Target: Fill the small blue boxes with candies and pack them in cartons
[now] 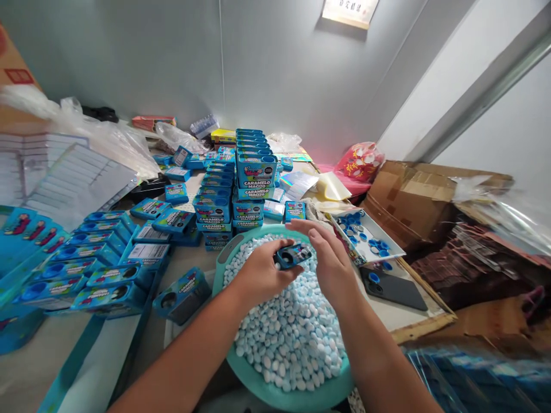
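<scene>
My left hand [263, 274] grips a small blue candy box [298, 256] whose top, with a dark round hole, faces up. It is held over a turquoise basin [247, 383] heaped with pale blue and white candies [297, 321]. Just right of the box, my right hand [329, 258] is open, fingers stretched out together and the palm turned toward the box. Whether any candy lies under that palm is hidden. Another blue box [181, 295] with an open round hole sits left of the basin.
Stacked candy boxes [257, 172] rise behind the basin. More boxes [92, 269] stand in rows at left, near papers [77, 178]. At right are a white tray [374, 252] of blue round caps, a dark phone [398, 289] with a cap on it, and a cardboard carton [400, 195].
</scene>
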The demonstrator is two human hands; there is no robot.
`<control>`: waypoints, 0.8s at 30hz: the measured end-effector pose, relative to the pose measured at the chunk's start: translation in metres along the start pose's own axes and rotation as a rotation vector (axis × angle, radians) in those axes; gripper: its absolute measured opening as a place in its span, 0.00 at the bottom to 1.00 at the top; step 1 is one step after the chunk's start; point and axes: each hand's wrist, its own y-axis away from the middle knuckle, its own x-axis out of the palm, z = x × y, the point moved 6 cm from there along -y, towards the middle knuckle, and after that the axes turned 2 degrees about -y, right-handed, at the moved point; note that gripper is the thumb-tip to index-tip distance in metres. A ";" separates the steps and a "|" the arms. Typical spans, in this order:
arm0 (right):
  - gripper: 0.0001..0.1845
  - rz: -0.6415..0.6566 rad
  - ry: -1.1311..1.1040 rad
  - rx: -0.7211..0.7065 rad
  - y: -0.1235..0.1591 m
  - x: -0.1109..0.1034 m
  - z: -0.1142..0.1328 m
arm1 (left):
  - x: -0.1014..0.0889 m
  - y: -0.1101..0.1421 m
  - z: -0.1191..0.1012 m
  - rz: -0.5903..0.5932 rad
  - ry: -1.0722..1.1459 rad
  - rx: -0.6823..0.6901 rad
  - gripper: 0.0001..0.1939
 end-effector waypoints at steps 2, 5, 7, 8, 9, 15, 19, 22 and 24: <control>0.16 -0.022 0.210 -0.005 0.001 -0.008 -0.007 | -0.001 0.000 0.000 0.006 -0.020 0.031 0.27; 0.15 0.061 0.464 -0.056 0.004 -0.008 -0.016 | -0.002 0.001 -0.003 0.006 -0.066 0.087 0.26; 0.15 0.094 0.581 -0.109 0.007 -0.007 -0.015 | -0.001 0.001 -0.004 0.013 -0.086 0.099 0.24; 0.15 0.084 0.635 -0.132 0.010 -0.007 -0.014 | -0.001 0.002 -0.004 0.015 -0.096 0.098 0.23; 0.15 0.069 0.688 -0.150 0.012 -0.007 -0.011 | 0.000 0.003 -0.004 0.013 -0.110 0.094 0.23; 0.15 0.092 0.682 -0.068 0.014 -0.007 -0.002 | 0.002 0.007 -0.009 0.017 -0.175 0.162 0.24; 0.10 0.132 0.329 0.000 0.013 -0.002 -0.002 | 0.004 0.007 -0.011 0.098 -0.091 0.178 0.26; 0.08 0.075 0.151 0.001 0.012 -0.006 -0.006 | 0.003 0.006 -0.009 0.103 -0.086 0.162 0.25; 0.09 -0.003 0.152 -0.027 0.011 -0.013 -0.009 | 0.001 0.006 -0.007 0.084 -0.110 0.135 0.25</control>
